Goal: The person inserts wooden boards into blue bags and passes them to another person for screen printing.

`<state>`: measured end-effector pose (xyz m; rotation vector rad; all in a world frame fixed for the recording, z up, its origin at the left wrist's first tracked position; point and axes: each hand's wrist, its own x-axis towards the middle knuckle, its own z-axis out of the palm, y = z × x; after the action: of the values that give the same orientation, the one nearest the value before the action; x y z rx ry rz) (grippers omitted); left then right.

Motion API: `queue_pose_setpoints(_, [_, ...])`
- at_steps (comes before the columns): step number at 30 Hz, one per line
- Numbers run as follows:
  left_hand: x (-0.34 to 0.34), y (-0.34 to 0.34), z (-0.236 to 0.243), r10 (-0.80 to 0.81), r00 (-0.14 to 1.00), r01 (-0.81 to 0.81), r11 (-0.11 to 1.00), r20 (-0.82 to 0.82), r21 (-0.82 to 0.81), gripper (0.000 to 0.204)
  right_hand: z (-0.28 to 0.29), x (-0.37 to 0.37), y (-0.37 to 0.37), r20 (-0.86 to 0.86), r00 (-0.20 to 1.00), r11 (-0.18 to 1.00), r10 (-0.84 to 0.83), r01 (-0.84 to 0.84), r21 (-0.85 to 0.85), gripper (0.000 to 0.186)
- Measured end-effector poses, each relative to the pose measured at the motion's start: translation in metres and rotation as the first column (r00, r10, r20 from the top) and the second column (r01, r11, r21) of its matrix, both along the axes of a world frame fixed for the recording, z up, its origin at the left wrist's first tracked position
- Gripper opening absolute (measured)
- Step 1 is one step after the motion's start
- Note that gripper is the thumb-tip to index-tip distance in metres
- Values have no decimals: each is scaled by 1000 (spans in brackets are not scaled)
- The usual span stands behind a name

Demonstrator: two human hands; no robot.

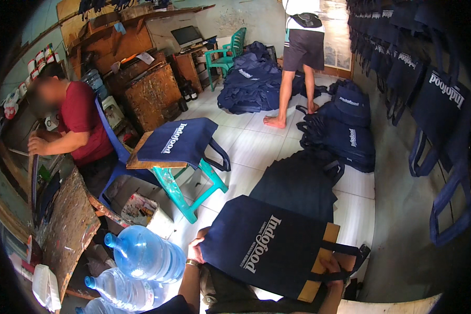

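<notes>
A navy cloth bag with white printing [230, 225] lies flat over my lap, with a tan board [329, 230] showing along its right side. My left hand [196, 246] is closed on the bag's left edge, its fingers partly hidden behind the cloth. My right hand [331, 269] is at the right side, closed on the board's edge inside the loop of a dark handle [345, 249]. Just beyond the bag is a stack of flat navy bags [295, 178].
Blue water jugs [146, 254] stand at my left. Ahead, a teal stool [175, 191] bears another bag [178, 141]. A seated co-worker [89, 120] is left; a standing person [298, 47] is near bag piles [251, 78]. Bags hang on the right wall [439, 120].
</notes>
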<state>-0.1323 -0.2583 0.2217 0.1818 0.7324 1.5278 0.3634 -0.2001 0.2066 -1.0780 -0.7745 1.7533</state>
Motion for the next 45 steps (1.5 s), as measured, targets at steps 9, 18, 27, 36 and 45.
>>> queue_pose_setpoints(9, [-1,2,-3,7,1000,-6,999,-27,33,47,2,0,-2,-78,992,995,97,-99,-26,45])
queue_pose_setpoints(18, [7,7,8,-37,997,44,995,-73,93,61,40,-17,-7,-147,987,998,57,-60,-14,43])
queue_pose_setpoints(27, [4,1,3,15,967,-40,995,-255,-93,61,20,-14,-8,-87,996,1000,16,-17,-12,43])
queue_pose_setpoints(36, [-14,-4,-22,-85,962,3,954,-258,-300,59,11,-13,-7,-96,995,1000,10,-8,25,39])
queue_pose_setpoints(45, [-16,-7,-27,-101,963,8,938,-250,-347,57,15,-10,-3,-180,983,999,26,-30,-17,46])
